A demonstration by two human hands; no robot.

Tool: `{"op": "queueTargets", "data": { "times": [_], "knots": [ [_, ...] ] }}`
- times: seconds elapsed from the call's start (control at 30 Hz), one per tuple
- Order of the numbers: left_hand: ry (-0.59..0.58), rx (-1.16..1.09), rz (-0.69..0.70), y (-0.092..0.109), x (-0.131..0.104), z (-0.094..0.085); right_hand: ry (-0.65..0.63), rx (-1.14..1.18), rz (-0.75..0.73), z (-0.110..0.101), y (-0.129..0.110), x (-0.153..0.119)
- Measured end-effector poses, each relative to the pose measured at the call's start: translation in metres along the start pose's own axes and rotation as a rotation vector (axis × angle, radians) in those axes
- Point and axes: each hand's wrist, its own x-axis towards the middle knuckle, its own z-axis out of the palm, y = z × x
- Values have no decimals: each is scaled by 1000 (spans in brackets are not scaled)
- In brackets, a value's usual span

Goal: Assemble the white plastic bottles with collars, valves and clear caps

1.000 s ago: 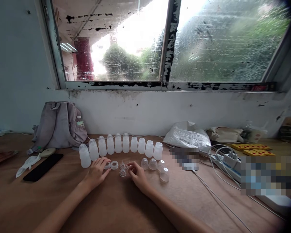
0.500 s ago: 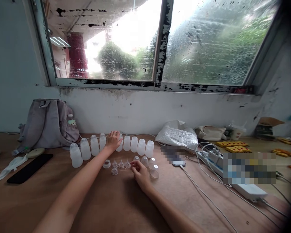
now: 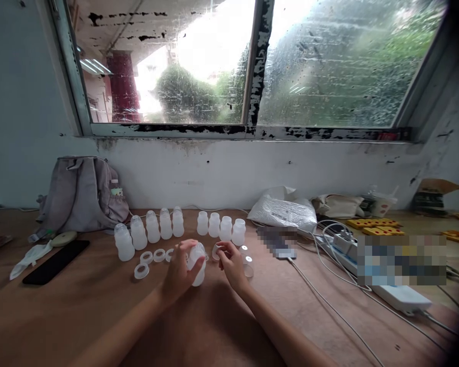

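My left hand [image 3: 178, 272] is wrapped round a translucent white baby bottle [image 3: 198, 270] standing on the tabletop, its thumb on the near side. The bottle's top looks clear and rounded, partly behind the fingers. Just to the right, my right hand [image 3: 231, 262] has its fingertips closed on a small clear bottle cap [image 3: 215, 251]. More clear caps [image 3: 248, 267] sit beside that hand, partly hidden by it. White screw rings [image 3: 141, 270] lie left of my left hand. Behind, topped bottles [image 3: 139, 233] form a left row, and open bottles [image 3: 226, 228] stand at the right.
A grey backpack [image 3: 86, 196] leans on the wall at the left, with a black phone-like slab [image 3: 56, 262] before it. At the right are a silver padded bag [image 3: 285, 211], a phone on a cable, a white power strip [image 3: 400, 295] with cords, and yellow parts [image 3: 375, 224].
My left hand has come from the back row toward me, and a bottle now stands in it. My right hand has shifted slightly right, onto a cap. A gap shows between the bottle rows.
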Motion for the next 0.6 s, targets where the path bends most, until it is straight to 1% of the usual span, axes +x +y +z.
{"op": "queueTargets", "data": {
  "times": [0.07,0.1,0.2,0.27,0.3,0.4,0.5,0.6],
  "knots": [
    [-47,-37,-33,1,-13,2,-2,19,15,0,-4,0],
    [-66,-61,-80,1,-17,2,-12,28,18,0,-6,0],
    [-179,-187,-290,2,-20,3,-76,52,-17,1,-17,-4],
    [-256,-280,-370,3,-19,3,-131,70,-62,3,-26,-7],
    [-279,-314,-388,4,-18,3,-155,80,-83,3,-30,-10],
    [-295,-368,-406,4,-17,2,-229,81,-140,4,-40,-16],
    [-342,-416,-389,2,-18,1,-301,6,-190,4,-44,-21],
    [-389,-448,-366,0,-18,2,-326,-67,-243,4,-46,-23]
  ]
}}
